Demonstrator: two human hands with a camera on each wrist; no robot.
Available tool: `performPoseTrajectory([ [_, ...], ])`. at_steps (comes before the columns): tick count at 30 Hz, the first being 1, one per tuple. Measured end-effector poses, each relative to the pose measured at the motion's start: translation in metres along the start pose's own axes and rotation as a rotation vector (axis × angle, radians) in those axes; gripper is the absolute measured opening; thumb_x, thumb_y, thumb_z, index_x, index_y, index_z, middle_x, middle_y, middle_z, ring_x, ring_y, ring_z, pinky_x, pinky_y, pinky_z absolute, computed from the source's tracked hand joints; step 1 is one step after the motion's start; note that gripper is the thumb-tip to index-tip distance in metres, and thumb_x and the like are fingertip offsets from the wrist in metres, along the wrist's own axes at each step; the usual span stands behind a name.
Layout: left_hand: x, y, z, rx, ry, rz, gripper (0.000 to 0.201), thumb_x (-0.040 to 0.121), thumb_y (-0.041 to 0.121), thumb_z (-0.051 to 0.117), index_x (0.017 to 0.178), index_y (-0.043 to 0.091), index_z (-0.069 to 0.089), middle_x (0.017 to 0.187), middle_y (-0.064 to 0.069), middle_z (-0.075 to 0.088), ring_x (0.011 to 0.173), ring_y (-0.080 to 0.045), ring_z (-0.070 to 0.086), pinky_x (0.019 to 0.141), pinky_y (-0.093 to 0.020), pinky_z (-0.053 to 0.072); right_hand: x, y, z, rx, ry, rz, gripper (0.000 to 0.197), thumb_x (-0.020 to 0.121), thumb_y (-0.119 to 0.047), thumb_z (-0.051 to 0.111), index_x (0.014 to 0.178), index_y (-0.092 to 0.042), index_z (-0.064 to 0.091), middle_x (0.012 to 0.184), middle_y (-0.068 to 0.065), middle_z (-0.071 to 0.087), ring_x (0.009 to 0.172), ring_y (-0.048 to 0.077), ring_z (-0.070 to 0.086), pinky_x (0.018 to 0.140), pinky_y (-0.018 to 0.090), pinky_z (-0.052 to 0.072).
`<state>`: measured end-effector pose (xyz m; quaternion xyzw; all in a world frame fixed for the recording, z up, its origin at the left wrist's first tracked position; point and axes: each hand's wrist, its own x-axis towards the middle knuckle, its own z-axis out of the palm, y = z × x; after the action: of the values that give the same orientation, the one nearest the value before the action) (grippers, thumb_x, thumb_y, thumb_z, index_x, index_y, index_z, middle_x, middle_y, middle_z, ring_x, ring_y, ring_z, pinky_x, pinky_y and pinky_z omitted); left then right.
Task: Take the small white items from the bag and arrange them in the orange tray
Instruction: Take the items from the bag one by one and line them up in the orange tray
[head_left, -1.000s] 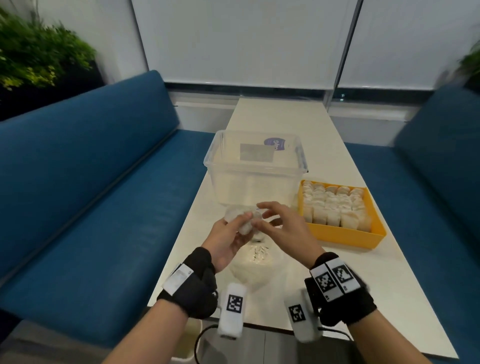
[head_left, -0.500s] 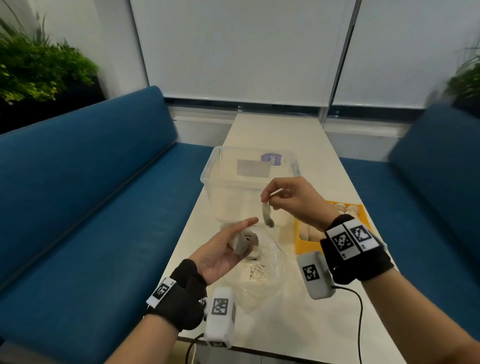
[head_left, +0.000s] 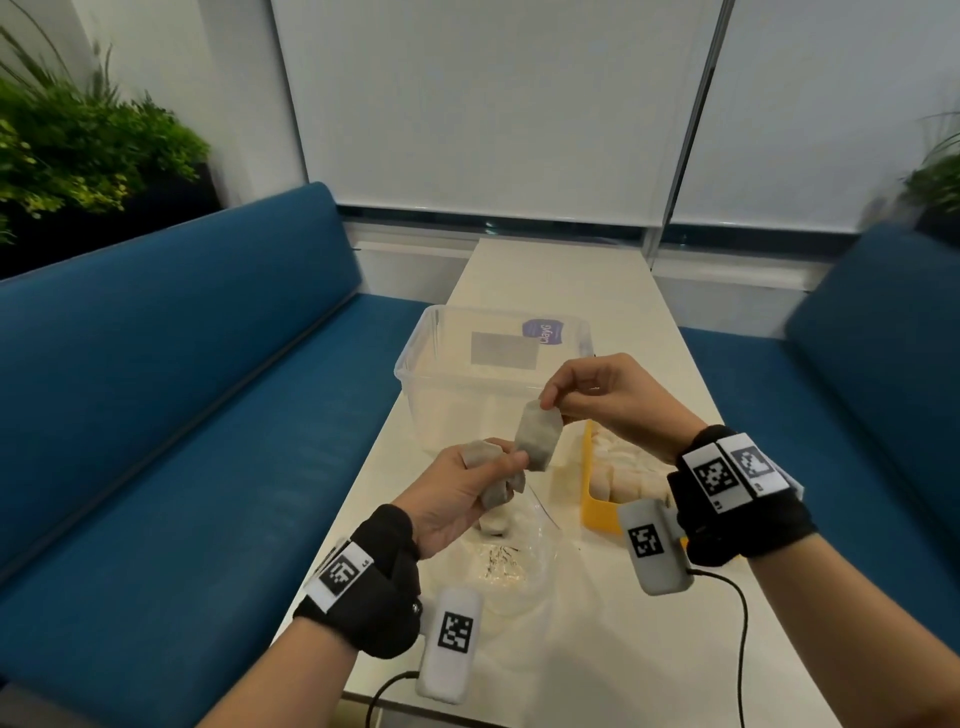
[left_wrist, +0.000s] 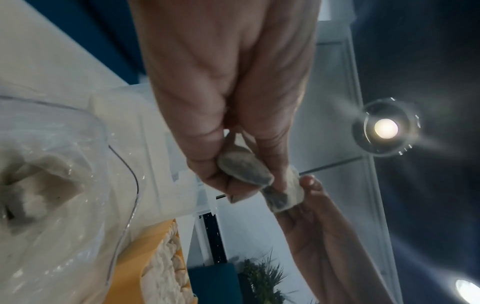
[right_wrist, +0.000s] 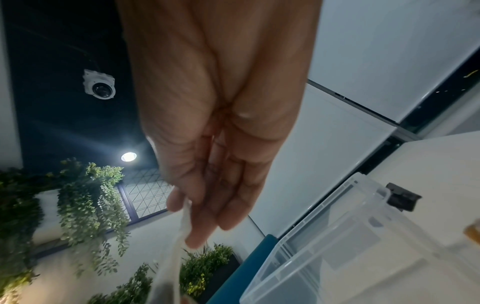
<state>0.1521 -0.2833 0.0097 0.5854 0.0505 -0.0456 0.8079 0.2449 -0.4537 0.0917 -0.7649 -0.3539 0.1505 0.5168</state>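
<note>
Both hands (head_left: 524, 441) pinching white sachets (head_left: 537, 441).

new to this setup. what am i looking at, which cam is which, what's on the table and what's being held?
No robot: a person works bare-handed, with black bands carrying a camera on each wrist. The wide picture comes from a head camera; the other two look along each palm. On the white table stand a clear plastic bin, an orange tray partly filled with small white items, and a clear bag. The left hand grips a few small white items; the right hand pinches one small white item by its top edge.
</note>
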Motion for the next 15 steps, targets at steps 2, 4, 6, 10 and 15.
performPoseTrajectory([
  [2,0.001,0.001,0.004,0.064,0.046,0.041,0.019,0.085,0.016,0.067,0.072,0.002,0.066,0.084,-0.007,0.057,0.07,-0.016,0.043,0.067,-0.025,0.041,-0.002,0.002,-0.006,-0.011,0.023,0.035,0.014,0.088,0.003,0.054,0.089,0.002,0.068,0.088,0.013,0.068,0.08,0.016,0.064,0.078,0.03,0.056],
  [4,0.002,0.002,0.008,0.121,0.085,0.071,0.016,0.089,0.013,0.065,0.076,0.004,0.066,0.083,-0.009,0.054,0.063,-0.011,0.043,0.064,-0.023,0.04,-0.003,0.003,-0.01,-0.076,0.02,0.041,0.011,0.088,-0.006,0.06,0.093,-0.002,0.069,0.088,0.014,0.071,0.076,0.015,0.065,0.076,0.033,0.054],
  [6,0.003,0.002,0.014,0.172,0.1,0.082,0.009,0.09,0.013,0.065,0.087,0.005,0.068,0.078,-0.007,0.054,0.06,-0.008,0.046,0.061,-0.02,0.042,-0.004,0.003,-0.014,-0.155,0.023,0.01,0.011,0.084,-0.007,0.067,0.095,-0.005,0.069,0.081,0.014,0.072,0.068,0.014,0.064,0.073,0.036,0.055],
  [10,0.006,0.0,0.024,0.246,0.123,0.1,0.004,0.088,0.009,0.067,0.09,0.01,0.07,0.074,-0.005,0.055,0.067,-0.01,0.05,0.062,-0.02,0.044,-0.003,0.002,-0.026,-0.363,0.039,-0.039,0.015,0.082,-0.011,0.07,0.096,-0.013,0.074,0.074,0.007,0.073,0.062,0.006,0.063,0.075,0.025,0.054],
  [15,0.013,-0.004,0.035,0.244,0.173,0.089,0.007,0.087,0.007,0.067,0.087,0.012,0.071,0.073,-0.002,0.058,0.07,-0.013,0.05,0.062,-0.021,0.045,-0.004,0.0,-0.038,-0.507,0.031,-0.068,0.011,0.084,-0.011,0.067,0.092,-0.013,0.075,0.077,0.005,0.073,0.065,0.011,0.064,0.07,0.014,0.05],
])
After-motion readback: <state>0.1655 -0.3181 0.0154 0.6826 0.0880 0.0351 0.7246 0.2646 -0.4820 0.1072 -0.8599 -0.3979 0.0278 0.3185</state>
